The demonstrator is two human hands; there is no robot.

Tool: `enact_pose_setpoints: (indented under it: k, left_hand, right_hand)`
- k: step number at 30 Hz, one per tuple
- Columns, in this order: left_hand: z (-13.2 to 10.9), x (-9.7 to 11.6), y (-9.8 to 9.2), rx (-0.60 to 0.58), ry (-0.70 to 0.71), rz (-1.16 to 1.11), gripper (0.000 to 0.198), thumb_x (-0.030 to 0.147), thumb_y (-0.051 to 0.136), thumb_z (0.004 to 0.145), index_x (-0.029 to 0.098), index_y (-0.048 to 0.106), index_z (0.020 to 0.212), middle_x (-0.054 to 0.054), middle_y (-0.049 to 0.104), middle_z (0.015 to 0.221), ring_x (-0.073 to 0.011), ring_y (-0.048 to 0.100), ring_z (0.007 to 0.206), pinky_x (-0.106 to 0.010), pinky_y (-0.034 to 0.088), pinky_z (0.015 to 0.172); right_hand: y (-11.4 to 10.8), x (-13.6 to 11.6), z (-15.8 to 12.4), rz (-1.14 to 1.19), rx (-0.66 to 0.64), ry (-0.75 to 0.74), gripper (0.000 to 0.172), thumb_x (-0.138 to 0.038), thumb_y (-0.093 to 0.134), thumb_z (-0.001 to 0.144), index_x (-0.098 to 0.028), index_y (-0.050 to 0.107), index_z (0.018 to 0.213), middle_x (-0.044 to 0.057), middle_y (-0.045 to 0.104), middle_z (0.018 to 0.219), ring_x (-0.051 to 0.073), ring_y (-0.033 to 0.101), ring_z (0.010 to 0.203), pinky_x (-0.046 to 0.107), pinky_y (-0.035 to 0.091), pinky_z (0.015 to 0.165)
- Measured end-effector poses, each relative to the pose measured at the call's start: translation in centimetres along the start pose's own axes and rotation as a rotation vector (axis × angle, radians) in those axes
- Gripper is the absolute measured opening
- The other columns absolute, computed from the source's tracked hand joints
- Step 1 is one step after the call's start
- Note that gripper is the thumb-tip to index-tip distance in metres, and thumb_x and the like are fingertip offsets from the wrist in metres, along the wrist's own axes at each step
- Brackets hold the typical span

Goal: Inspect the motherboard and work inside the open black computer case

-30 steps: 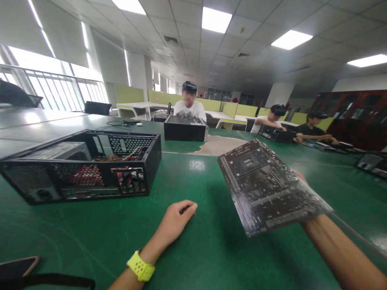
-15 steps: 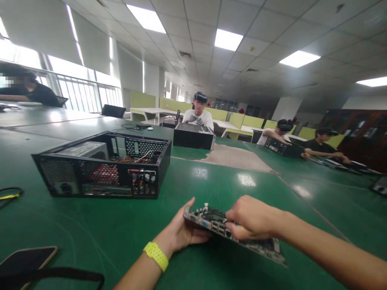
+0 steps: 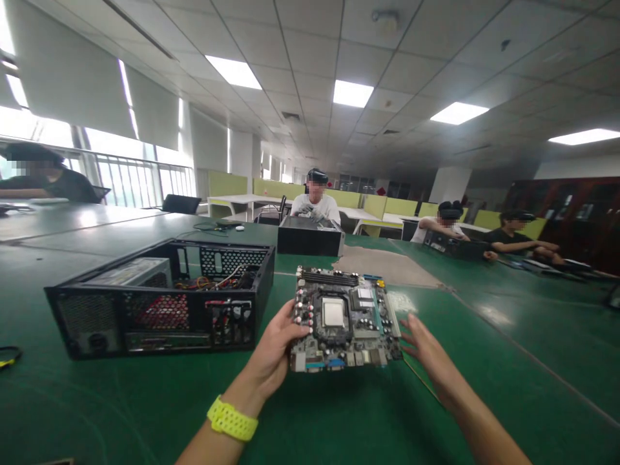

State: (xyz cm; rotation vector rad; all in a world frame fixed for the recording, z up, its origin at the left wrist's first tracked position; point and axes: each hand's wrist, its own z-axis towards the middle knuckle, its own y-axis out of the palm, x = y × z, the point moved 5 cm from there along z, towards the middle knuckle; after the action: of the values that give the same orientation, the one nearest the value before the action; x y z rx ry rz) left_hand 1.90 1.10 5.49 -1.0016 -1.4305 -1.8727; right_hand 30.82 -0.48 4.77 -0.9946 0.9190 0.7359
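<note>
My left hand [image 3: 276,352] grips a motherboard [image 3: 363,336] by its left edge, thumb on top and the other fingers behind. The board is tilted up toward me above the green table, its port row on the near side. A square silver processor [image 3: 333,312] sits in a black bracket near its middle, and dark memory slots [image 3: 332,278] run along the far edge. Beside the board's right edge, my right hand [image 3: 423,342] is open with its fingers apart. Whether its fingertips touch the board is hard to tell. A thin yellowish strip [image 3: 423,381] slants below the board's right corner.
An open black computer case [image 3: 159,310] stands on the green table [image 3: 194,413] at left, with a power supply and wires inside. Another case [image 3: 310,237] is before a gloved person [image 3: 317,203] opposite. More people work at right and far left. A yellow-black cable [image 3: 8,357] lies at left.
The motherboard has been tipped up, so its component face now shows. My right hand has come off the board and opened. My view has tilted upward, and the phone has nearly left it.
</note>
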Motion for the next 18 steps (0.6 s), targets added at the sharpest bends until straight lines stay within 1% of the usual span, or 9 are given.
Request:
enact_pose_setpoints:
  k: [2,4,6,8,11,13,15,16,18]
  left_hand:
    - [0.3,-1.1,-1.0,0.055,-0.026,0.011,0.06,0.017,0.069,0.063,0.017,0.052,0.121,-0.007,0.068,0.103,-0.0217,0.067,0.085,-0.028,0.053,0.071]
    - [0.5,-1.9,-1.9,0.097,-0.062,0.026,0.06,0.017,0.067,0.063,0.017,0.052,0.122,-0.006,0.069,0.1,-0.021,0.067,0.081,-0.027,0.053,0.067]
    - [0.6,-2.1,-2.7,0.106,-0.086,0.06,0.061,0.017,0.067,0.064,0.018,0.051,0.123,-0.006,0.069,0.098,-0.0201,0.067,0.08,-0.026,0.053,0.066]
    - [0.8,-1.7,-3.1,0.073,-0.096,0.128,0.063,0.016,0.067,0.065,0.019,0.05,0.125,-0.005,0.07,0.097,-0.0196,0.067,0.079,-0.027,0.053,0.068]
    - [1.0,-0.5,-3.3,0.015,-0.059,0.272,0.067,0.018,0.07,0.067,0.019,0.047,0.13,-0.006,0.071,0.097,-0.0206,0.067,0.085,-0.03,0.053,0.076]
    - [0.9,0.7,-3.2,-0.001,0.037,0.389,0.065,0.021,0.072,0.068,0.017,0.051,0.129,-0.007,0.07,0.1,-0.0225,0.064,0.095,-0.032,0.051,0.084]
    - [0.7,2.0,-3.0,0.008,0.182,0.537,0.053,0.023,0.072,0.068,0.017,0.06,0.12,-0.007,0.07,0.103,-0.0244,0.062,0.1,-0.033,0.049,0.09]
    - [0.5,2.7,-2.9,0.031,0.271,0.617,0.047,0.024,0.072,0.069,0.018,0.064,0.115,-0.007,0.069,0.106,-0.025,0.061,0.103,-0.033,0.048,0.092]
    - [0.2,3.8,-3.1,0.137,0.464,0.729,0.042,0.026,0.072,0.07,0.02,0.066,0.111,-0.007,0.064,0.117,-0.0252,0.059,0.108,-0.031,0.045,0.096]
  right_hand:
    - [2.2,0.5,-0.2,0.156,-0.159,0.071,0.067,-0.067,0.039,0.085,-0.016,0.059,0.122,0.013,0.065,0.119,0.027,0.06,0.108,0.04,0.047,0.092]
    - [2.9,0.0,-0.5,0.224,-0.221,0.075,0.058,-0.062,0.049,0.083,-0.016,0.064,0.115,0.01,0.069,0.111,0.026,0.063,0.103,0.038,0.046,0.093]
    - [2.6,-0.3,-0.8,0.235,-0.266,0.084,0.054,-0.058,0.056,0.08,-0.015,0.066,0.113,0.01,0.07,0.107,0.026,0.065,0.094,0.037,0.049,0.087]
    - [2.0,-0.6,-1.1,0.223,-0.305,0.053,0.052,-0.054,0.063,0.077,-0.015,0.068,0.111,0.01,0.071,0.105,0.026,0.065,0.093,0.036,0.05,0.083]
    - [1.3,-0.5,-1.4,0.207,-0.29,-0.01,0.051,-0.05,0.068,0.074,-0.013,0.069,0.109,0.009,0.072,0.096,0.025,0.065,0.09,0.034,0.051,0.08]
    - [0.9,-0.4,-1.5,0.17,-0.24,-0.035,0.052,-0.051,0.068,0.074,-0.013,0.069,0.11,0.006,0.072,0.085,0.023,0.065,0.076,0.031,0.052,0.065]
    - [0.4,-0.7,-1.6,0.091,-0.176,-0.087,0.047,-0.051,0.067,0.074,-0.015,0.071,0.103,0.005,0.071,0.076,0.021,0.063,0.064,0.028,0.048,0.052]
    - [0.0,-0.9,-1.7,0.045,-0.131,-0.134,0.042,-0.05,0.067,0.074,-0.016,0.073,0.097,0.005,0.071,0.073,0.021,0.063,0.062,0.028,0.048,0.05]
    - [-1.0,-1.7,-2.1,-0.02,-0.003,-0.286,0.031,-0.046,0.067,0.075,-0.019,0.074,0.087,0.005,0.073,0.077,0.023,0.065,0.065,0.029,0.051,0.053]
